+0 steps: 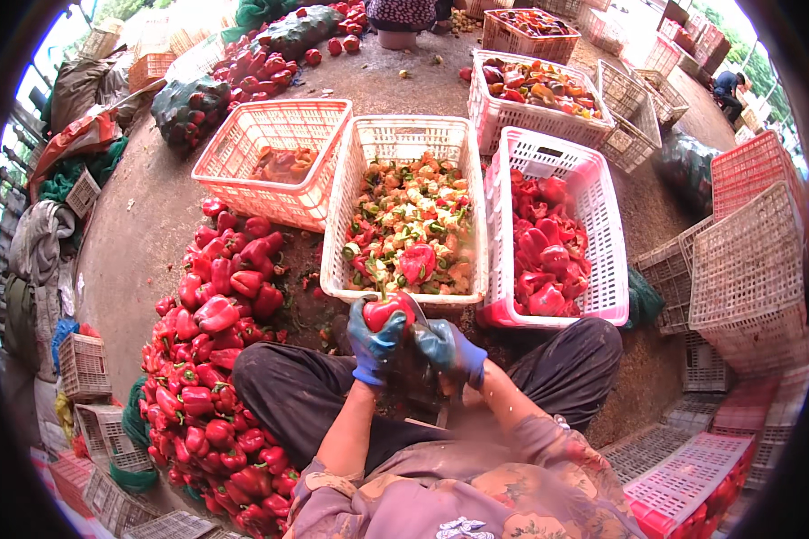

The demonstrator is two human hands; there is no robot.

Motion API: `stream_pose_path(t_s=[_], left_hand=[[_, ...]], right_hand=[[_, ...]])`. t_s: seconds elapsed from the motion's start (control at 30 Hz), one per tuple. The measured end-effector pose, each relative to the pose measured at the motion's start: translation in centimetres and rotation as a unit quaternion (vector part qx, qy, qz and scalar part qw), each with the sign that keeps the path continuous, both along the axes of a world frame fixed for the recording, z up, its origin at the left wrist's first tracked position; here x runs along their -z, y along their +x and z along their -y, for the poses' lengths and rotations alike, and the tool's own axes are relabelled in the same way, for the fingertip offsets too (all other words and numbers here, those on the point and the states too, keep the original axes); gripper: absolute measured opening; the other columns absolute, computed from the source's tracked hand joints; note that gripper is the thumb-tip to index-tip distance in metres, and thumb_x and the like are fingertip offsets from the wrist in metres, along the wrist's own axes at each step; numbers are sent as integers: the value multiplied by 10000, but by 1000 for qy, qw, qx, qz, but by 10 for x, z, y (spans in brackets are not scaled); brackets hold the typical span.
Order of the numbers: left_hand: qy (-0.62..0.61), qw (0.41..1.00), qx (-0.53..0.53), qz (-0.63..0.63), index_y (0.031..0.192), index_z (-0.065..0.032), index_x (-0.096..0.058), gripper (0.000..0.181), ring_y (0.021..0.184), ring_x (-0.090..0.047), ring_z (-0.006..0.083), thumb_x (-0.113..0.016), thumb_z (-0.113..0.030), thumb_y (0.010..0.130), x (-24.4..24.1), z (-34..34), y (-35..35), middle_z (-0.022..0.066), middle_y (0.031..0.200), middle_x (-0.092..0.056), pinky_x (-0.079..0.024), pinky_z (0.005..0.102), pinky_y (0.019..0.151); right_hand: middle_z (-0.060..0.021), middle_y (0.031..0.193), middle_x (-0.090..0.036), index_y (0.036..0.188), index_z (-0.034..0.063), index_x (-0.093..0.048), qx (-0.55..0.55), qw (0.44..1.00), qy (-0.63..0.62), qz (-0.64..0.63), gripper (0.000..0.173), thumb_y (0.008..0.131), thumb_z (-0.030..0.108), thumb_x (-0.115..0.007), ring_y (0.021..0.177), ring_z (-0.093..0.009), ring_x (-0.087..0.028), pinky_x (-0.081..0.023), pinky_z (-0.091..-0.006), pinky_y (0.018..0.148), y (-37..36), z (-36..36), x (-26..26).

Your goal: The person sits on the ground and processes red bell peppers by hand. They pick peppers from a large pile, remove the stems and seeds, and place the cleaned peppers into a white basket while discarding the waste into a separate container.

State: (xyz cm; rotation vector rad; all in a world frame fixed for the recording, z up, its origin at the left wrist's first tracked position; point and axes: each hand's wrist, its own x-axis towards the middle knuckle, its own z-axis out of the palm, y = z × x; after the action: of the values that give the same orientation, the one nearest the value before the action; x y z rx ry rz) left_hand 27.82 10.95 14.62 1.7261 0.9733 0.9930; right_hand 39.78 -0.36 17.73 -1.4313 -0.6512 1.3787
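Observation:
Gloved in blue and green, my left hand (377,343) holds a whole red bell pepper (385,311) with its green stem pointing away from me. My right hand (450,350), gloved the same way, grips a knife (418,311) whose blade lies against the pepper's right side; the handle is hidden in the fist. Just beyond both hands stands a white plastic crate (404,294) holding pepper cores (414,209) and a red pepper piece (417,263). To its right, a pink and white crate (559,321) contains cored red peppers (546,249).
A large heap of red peppers (209,397) lies along my left leg. An orange-tinted crate (270,192) with pepper pieces stands front left. Stacked crates (748,283) rise at right. Farther off are a filled crate (539,101), a net sack (189,108) and a seated person (728,91).

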Motion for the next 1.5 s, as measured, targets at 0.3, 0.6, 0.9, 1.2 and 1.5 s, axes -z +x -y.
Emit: stream_pose_path(t_s=[0.3, 0.6, 0.9, 1.2, 1.5], left_hand=[[-158, 976, -59, 135, 1027, -58, -589, 325, 825, -525, 89, -767, -219, 808, 21, -7, 8, -15, 934, -587, -472, 250, 747], [-240, 944, -92, 207, 1012, -48, -592, 267, 767, -550, 82, -736, -202, 848, 29, -30, 0, -12, 901, -604, -479, 238, 701], [-445, 825, 117, 327, 1213, -45, -523, 426, 847, -621, 120, -710, -155, 847, -1, -3, 6, 21, 988, -635, -530, 241, 769], [-323, 938, 61, 115, 1011, 4, -650, 252, 695, -610, 91, -758, -73, 797, 71, -5, 25, 16, 848, -666, -512, 236, 627], [-390, 892, 45, 225, 994, -7, -672, 199, 687, -598, 98, -726, -76, 815, 82, -10, 30, 11, 827, -658, -490, 239, 618]], right_hand=[[-26, 731, -586, 949, 4, -626, 30, 994, -44, 97, 289, 969, 272, -521, 722, -88, -483, -474, -321, 633, -28, -16, 16], [-271, 903, -643, 961, 49, -669, -85, 944, -67, 310, 325, 909, 324, -503, 899, -495, -591, -506, -487, 735, -24, -18, 19], [-137, 1255, -604, 1508, 93, -307, 88, 975, 145, 145, 808, 857, 313, -731, 1071, -154, -588, -499, -341, 889, 9, -32, 27], [-257, 974, -665, 1275, 89, -517, 61, 941, 64, 326, 485, 855, 311, -614, 946, -445, -638, -511, -482, 782, 25, -15, 68], [-235, 1036, -663, 1282, 140, -557, -40, 879, -27, 474, 489, 826, 302, -627, 989, -419, -631, -495, -481, 845, 47, -59, 58]])
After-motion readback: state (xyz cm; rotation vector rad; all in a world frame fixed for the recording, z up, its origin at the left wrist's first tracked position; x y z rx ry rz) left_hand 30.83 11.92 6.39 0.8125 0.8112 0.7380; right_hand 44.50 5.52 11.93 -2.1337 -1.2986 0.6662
